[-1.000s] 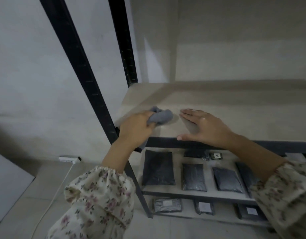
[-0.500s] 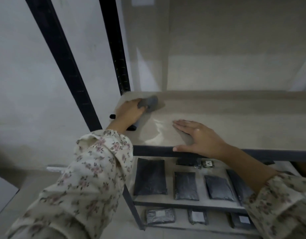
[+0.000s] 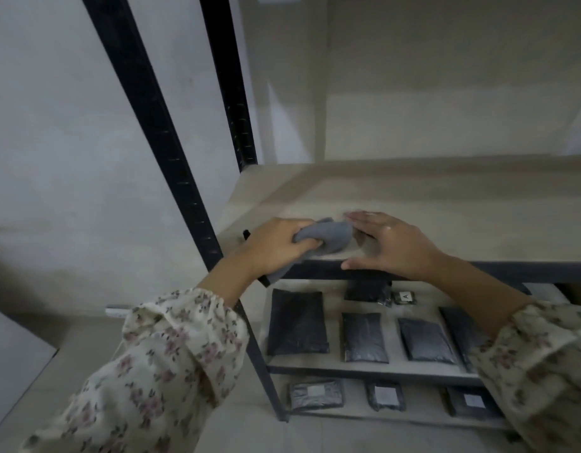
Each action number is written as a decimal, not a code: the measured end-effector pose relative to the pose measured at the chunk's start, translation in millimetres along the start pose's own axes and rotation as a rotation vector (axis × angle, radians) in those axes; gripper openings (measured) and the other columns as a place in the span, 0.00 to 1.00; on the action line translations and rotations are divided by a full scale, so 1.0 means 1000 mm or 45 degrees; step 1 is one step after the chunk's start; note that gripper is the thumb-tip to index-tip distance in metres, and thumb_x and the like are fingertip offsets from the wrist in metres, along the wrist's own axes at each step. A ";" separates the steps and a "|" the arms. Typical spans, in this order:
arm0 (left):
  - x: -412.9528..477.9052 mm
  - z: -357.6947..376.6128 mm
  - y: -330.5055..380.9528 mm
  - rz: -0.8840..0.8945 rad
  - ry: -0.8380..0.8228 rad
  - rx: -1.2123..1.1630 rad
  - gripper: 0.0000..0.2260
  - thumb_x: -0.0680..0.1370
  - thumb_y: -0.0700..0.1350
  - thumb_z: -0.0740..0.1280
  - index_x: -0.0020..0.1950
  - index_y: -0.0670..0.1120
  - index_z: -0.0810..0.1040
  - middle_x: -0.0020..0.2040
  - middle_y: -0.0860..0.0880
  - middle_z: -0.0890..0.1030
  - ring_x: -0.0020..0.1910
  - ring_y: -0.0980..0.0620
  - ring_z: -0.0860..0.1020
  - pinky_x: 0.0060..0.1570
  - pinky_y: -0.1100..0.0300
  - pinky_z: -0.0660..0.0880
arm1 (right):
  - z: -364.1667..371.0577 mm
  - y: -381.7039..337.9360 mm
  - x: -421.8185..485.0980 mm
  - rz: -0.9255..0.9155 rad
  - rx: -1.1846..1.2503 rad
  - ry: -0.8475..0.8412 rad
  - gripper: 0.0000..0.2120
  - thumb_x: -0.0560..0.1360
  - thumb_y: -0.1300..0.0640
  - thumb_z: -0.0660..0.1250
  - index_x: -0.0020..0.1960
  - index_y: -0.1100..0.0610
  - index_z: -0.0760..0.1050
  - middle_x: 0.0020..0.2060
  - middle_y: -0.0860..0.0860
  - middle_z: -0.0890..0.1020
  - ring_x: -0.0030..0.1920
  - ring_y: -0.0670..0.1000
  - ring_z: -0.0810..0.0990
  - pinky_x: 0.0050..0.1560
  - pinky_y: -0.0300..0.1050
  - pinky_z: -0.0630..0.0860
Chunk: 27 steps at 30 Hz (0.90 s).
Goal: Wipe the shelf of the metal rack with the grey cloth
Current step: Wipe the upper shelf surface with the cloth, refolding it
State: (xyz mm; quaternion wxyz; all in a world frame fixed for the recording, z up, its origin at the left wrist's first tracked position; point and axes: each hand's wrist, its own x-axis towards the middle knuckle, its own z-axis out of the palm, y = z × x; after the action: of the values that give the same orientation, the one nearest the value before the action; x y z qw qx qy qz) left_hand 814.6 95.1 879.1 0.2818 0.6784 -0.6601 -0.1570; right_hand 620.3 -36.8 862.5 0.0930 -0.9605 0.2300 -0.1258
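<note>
The beige shelf [image 3: 446,204] of the black metal rack lies in front of me at chest height. My left hand [image 3: 276,246] is shut on the bunched grey cloth [image 3: 331,237], which presses on the shelf's front left part, near the edge. A tail of the cloth hangs below my left wrist, over the shelf's front rail. My right hand [image 3: 393,246] lies flat on the shelf just right of the cloth, fingers spread, thumb on the front rail, holding nothing.
Two black uprights [image 3: 158,132] rise at the rack's left side. The lower shelves [image 3: 364,367] carry several dark flat packets [image 3: 295,322]. A white power strip [image 3: 116,311] lies on the floor at the left wall.
My left hand has pulled the cloth from the shelf's back left corner toward the front edge, next to my right hand. The right hand stayed in place.
</note>
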 end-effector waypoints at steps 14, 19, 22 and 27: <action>0.064 -0.026 -0.013 -0.086 0.246 0.386 0.18 0.78 0.52 0.60 0.67 0.50 0.70 0.62 0.45 0.77 0.56 0.44 0.73 0.50 0.56 0.68 | -0.004 0.034 -0.019 -0.012 -0.259 -0.122 0.52 0.61 0.23 0.55 0.76 0.51 0.46 0.77 0.48 0.51 0.75 0.49 0.51 0.72 0.42 0.48; 0.075 0.008 -0.025 -0.094 0.270 0.754 0.18 0.79 0.53 0.57 0.68 0.52 0.68 0.65 0.46 0.75 0.57 0.42 0.70 0.53 0.51 0.68 | 0.004 0.042 -0.019 -0.016 -0.320 -0.028 0.52 0.61 0.22 0.52 0.75 0.51 0.49 0.76 0.49 0.56 0.74 0.50 0.55 0.71 0.44 0.50; 0.065 0.013 -0.020 0.030 0.292 0.577 0.14 0.78 0.50 0.60 0.61 0.49 0.74 0.56 0.44 0.80 0.52 0.44 0.74 0.47 0.54 0.69 | 0.005 0.042 -0.017 -0.033 -0.331 -0.013 0.52 0.61 0.22 0.51 0.75 0.52 0.51 0.75 0.50 0.58 0.73 0.51 0.57 0.71 0.44 0.52; 0.030 0.028 0.005 0.244 0.263 0.533 0.13 0.77 0.50 0.62 0.59 0.51 0.76 0.54 0.48 0.81 0.50 0.47 0.76 0.42 0.58 0.68 | 0.005 0.040 -0.018 -0.053 -0.343 0.001 0.52 0.61 0.22 0.51 0.75 0.54 0.53 0.75 0.51 0.59 0.73 0.52 0.58 0.72 0.48 0.55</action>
State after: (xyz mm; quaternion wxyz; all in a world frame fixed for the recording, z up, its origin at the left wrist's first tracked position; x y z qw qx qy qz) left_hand 796.8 61.2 864.6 0.2148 0.6687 -0.7073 0.0807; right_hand 589.1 -63.2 844.6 -0.0394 -0.9688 0.2250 -0.0961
